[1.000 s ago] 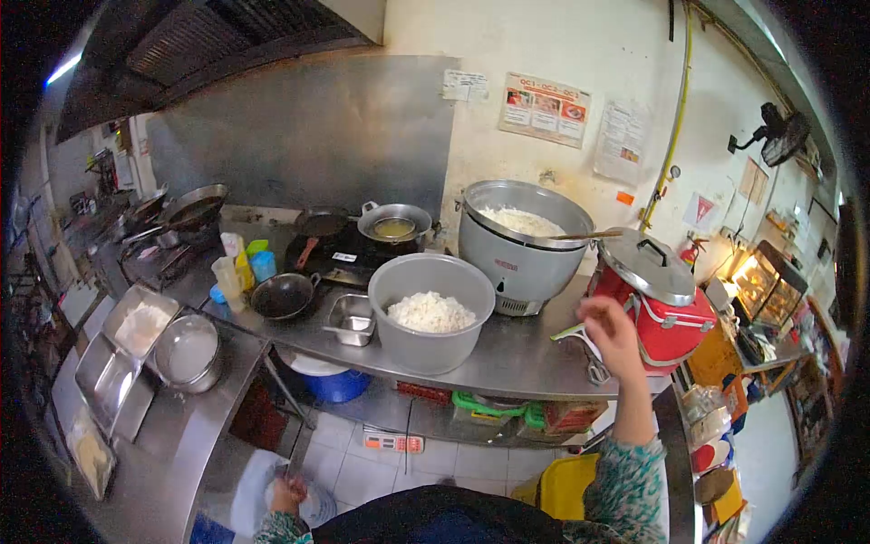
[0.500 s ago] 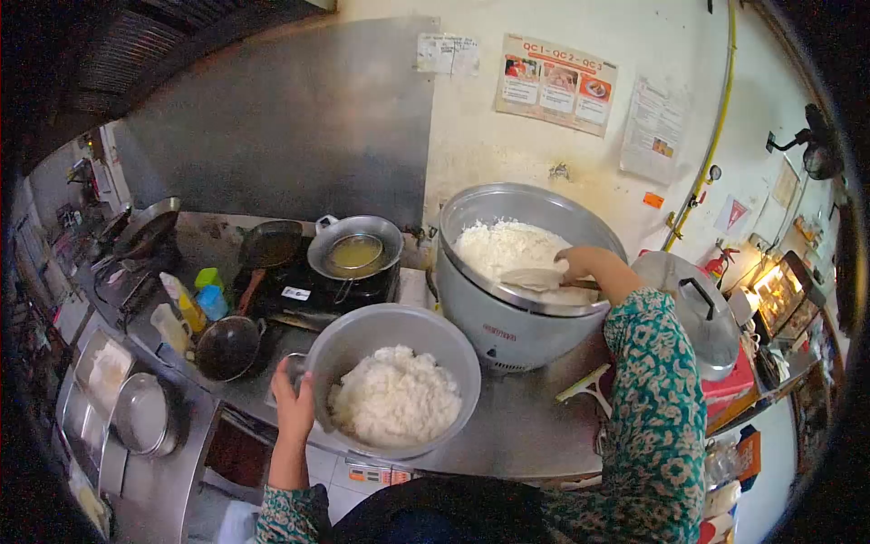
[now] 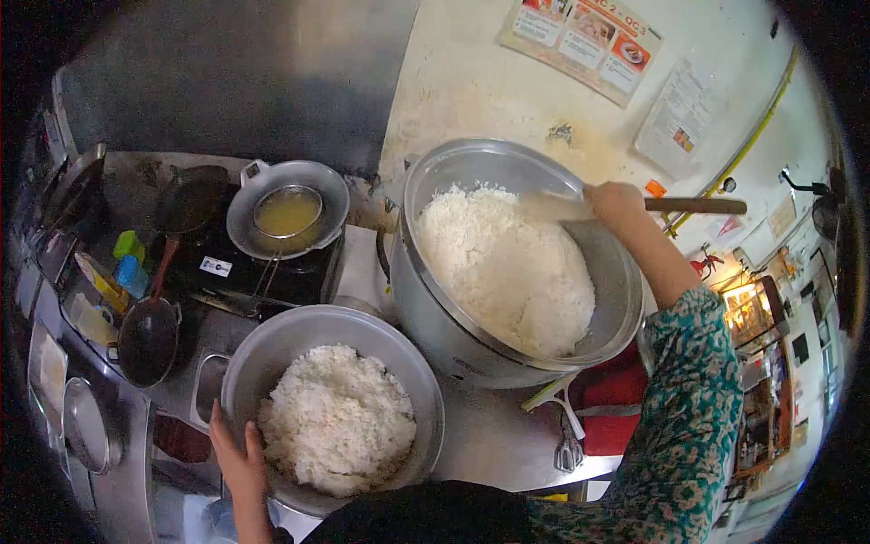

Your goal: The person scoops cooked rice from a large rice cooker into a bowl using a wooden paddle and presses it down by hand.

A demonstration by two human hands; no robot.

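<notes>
My right hand is closed round the handle of a rice paddle. Its blade is blurred over the white rice at the back of a large rice cooker pot. In front and to the left stands a wide grey metal bowl with a heap of cooked rice inside. My left hand grips this bowl at its left rim, thumb on the inner side and fingers outside.
Left of the cooker, a pan with a strainer sits on a black stove. A dark wok and bottles stand further left. A whisk and red cloth lie right of the cooker.
My right hand has moved up and away with the paddle, from the cooker's front right rim to its back right. My left hand stays at the bowl's rim. The view has tilted and shifted.
</notes>
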